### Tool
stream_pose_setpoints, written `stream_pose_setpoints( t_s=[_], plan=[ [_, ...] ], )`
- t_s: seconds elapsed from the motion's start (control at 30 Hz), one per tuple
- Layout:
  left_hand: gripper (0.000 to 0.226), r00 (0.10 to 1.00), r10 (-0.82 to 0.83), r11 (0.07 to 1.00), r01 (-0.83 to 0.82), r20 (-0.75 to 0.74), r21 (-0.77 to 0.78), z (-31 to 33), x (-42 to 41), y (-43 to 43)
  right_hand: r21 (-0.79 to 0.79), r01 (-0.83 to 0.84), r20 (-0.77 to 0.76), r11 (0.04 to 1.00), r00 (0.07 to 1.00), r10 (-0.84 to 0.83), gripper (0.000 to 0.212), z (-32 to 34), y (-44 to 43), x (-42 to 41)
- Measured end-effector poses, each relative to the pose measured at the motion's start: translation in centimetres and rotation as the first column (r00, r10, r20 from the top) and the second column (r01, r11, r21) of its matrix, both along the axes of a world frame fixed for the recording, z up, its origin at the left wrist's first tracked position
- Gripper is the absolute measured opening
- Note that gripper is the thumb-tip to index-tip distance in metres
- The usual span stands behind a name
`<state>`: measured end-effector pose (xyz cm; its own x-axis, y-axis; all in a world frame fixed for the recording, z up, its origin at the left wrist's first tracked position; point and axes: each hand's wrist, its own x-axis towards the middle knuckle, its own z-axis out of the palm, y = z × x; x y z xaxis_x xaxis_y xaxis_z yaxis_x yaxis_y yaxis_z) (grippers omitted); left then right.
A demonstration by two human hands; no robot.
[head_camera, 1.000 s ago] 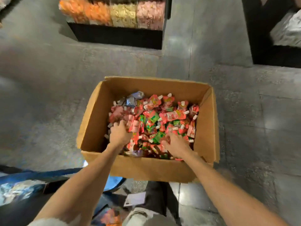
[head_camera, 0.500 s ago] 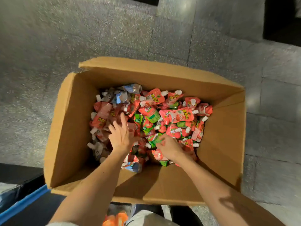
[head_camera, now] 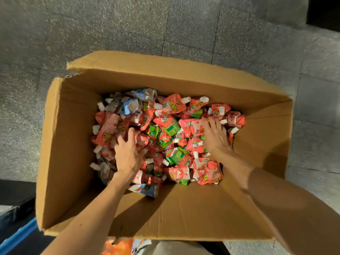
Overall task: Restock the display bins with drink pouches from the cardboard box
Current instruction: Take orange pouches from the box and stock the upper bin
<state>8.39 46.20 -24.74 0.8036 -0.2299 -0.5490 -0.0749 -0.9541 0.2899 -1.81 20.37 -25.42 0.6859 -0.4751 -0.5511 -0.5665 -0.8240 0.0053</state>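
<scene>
A: Edges first. The cardboard box (head_camera: 165, 208) is sitting open on the floor (head_camera: 92, 30), all four walls standing up and the far flap (head_camera: 147, 69) folding outward. Bare cardboard is showing along the near inside wall and down the left and right sides, so there is open room around the heap on three sides.

B: And the drink pouches (head_camera: 171, 126)?

A: They are lying in a loose heap on the box bottom, crowding toward the far wall. Mostly red with white caps, some green ones (head_camera: 176, 155) mixed into the middle, a few blue-silver ones (head_camera: 139, 96) bunching at the far left corner.

B: Surface, room?

A: Grey speckled floor tiles are surrounding the box, with a dark opening (head_camera: 323, 11) showing at the top right corner. A blue edge (head_camera: 20, 234) is poking in at the bottom left, with something orange (head_camera: 119, 247) just below the box's near wall.

B: Grips?

A: Left hand (head_camera: 128, 153) is resting palm down on the left part of the heap, fingers curling into the red pouches. Whether it is actually pinching one, I cannot tell. Right hand (head_camera: 215, 135) is lying flat on the right part of the heap, fingers spread, touching pouches but gripping nothing. Both forearms are crossing over the near wall.
</scene>
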Motion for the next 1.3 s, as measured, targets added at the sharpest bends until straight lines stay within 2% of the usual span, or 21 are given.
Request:
stream_pose_setpoints(
  t_s=[0.1, 0.2, 0.27, 0.3, 0.33, 0.4, 0.43, 0.47, 0.53, 0.57, 0.6, 0.7, 0.8, 0.87, 0.93, 1.03, 1.13, 1.17, 1.23, 1.3],
  plan=[
    [0.078, 0.998, 0.058, 0.996, -0.059, -0.009, -0.073, 0.2, 0.1, 0.2, -0.071, -0.103, -0.050, 0.992, 0.994, 0.099, 0.077, -0.5, -0.5, 0.2],
    [0.079, 0.991, 0.127, 0.981, -0.130, -0.032, -0.144, 0.6, 0.0, 0.4, -0.022, -0.172, -0.058, 0.985, 0.984, 0.170, 0.059, -1.0, -0.3, 0.0],
    [0.078, 0.984, 0.167, 0.968, -0.175, -0.060, -0.181, 1.2, -0.1, 0.5, 0.130, -0.180, 0.040, 0.975, 0.984, 0.176, 0.050, -1.0, 0.4, 0.3],
    [0.077, 0.978, 0.192, 0.960, -0.203, -0.076, -0.195, 1.5, -0.1, 0.5, 0.263, -0.123, 0.118, 0.957, 0.988, 0.095, 0.045, -0.7, 1.0, 0.7],
    [0.076, 0.971, 0.220, 0.948, -0.235, -0.092, -0.216, 1.8, -0.2, 0.6, 0.418, -0.016, 0.156, 0.908, 0.986, -0.055, 0.039, -0.3, 1.8, 1.4],
    [0.077, 0.956, 0.268, 0.916, -0.291, -0.120, -0.277, 2.2, -0.2, 0.8, 0.657, 0.234, 0.086, 0.717, 0.921, -0.380, 0.035, 0.7, 3.4, 3.6],
    [0.077, 0.951, 0.281, 0.900, -0.307, -0.126, -0.311, 2.5, -0.1, 0.9, 0.721, 0.351, 0.011, 0.597, 0.856, -0.517, 0.041, 0.8, 4.0, 4.9],
    [0.078, 0.945, 0.298, 0.878, -0.326, -0.133, -0.350, 2.6, 0.0, 1.0, 0.762, 0.469, -0.081, 0.446, 0.754, -0.652, 0.053, 0.9, 4.5, 6.2],
    [0.077, 0.903, 0.379, 0.799, -0.430, -0.204, -0.420, 2.9, 0.3, 1.2, 0.809, 0.573, -0.242, 0.133, 0.530, -0.813, 0.089, 0.9, 5.2, 8.4],
    [0.077, 0.857, 0.437, 0.742, -0.516, -0.274, -0.429, 3.2, 0.5, 1.3, 0.817, 0.577, -0.296, 0.019, 0.446, -0.844, 0.098, 1.1, 5.4, 9.2],
    [0.077, 0.799, 0.490, 0.677, -0.601, -0.348, -0.425, 3.5, 0.6, 1.4, 0.814, 0.579, -0.318, -0.029, 0.405, -0.857, 0.097, 1.3, 5.6, 9.7],
    [0.072, 0.607, 0.526, 0.474, -0.791, -0.596, -0.388, 4.3, 1.2, 2.2, 0.813, 0.583, -0.286, 0.004, 0.404, -0.869, 0.100, 1.0, 5.2, 9.2],
    [0.062, 0.439, 0.375, 0.307, -0.890, -0.816, -0.338, 5.8, 1.6, 3.2, 0.800, 0.585, -0.197, 0.129, 0.460, -0.866, 0.115, 0.4, 4.4, 7.7],
    [0.062, 0.368, 0.276, 0.242, -0.921, -0.888, -0.307, 6.6, 1.6, 3.6, 0.798, 0.570, -0.130, 0.195, 0.479, -0.868, 0.103, 0.2, 3.9, 6.6],
    [0.059, 0.324, 0.197, 0.169, -0.941, -0.925, -0.293, 7.7, 1.3, 3.6, 0.780, 0.568, -0.081, 0.262, 0.507, -0.858, 0.080, 2.2, 3.9, 5.8],
    [0.053, 0.307, 0.115, 0.102, -0.950, -0.945, -0.296, 9.9, 0.3, 2.8, 0.718, 0.598, -0.024, 0.356, 0.533, -0.846, 0.087, 4.3, 3.7, 4.0],
    [0.050, 0.299, 0.149, 0.074, -0.954, -0.943, -0.291, 12.3, -1.2, 2.1, 0.626, 0.595, 0.076, 0.504, 0.597, -0.798, 0.047, 6.5, 3.0, 2.1],
    [0.050, 0.293, 0.164, 0.066, -0.956, -0.942, -0.286, 13.1, -1.8, 1.8, 0.610, 0.586, 0.087, 0.533, 0.620, -0.780, 0.041, 7.3, 2.8, 1.3],
    [0.052, 0.281, 0.194, 0.053, -0.960, -0.940, -0.275, 15.1, -3.3, 1.4, 0.588, 0.544, 0.101, 0.598, 0.684, -0.722, 0.050, 8.9, 2.5, -0.5],
    [0.045, 0.287, 0.208, 0.037, -0.958, -0.935, -0.286, 17.4, -5.2, 0.9, 0.591, 0.487, 0.086, 0.643, 0.755, -0.651, 0.079, 9.7, 1.8, -2.3]
  ],
)
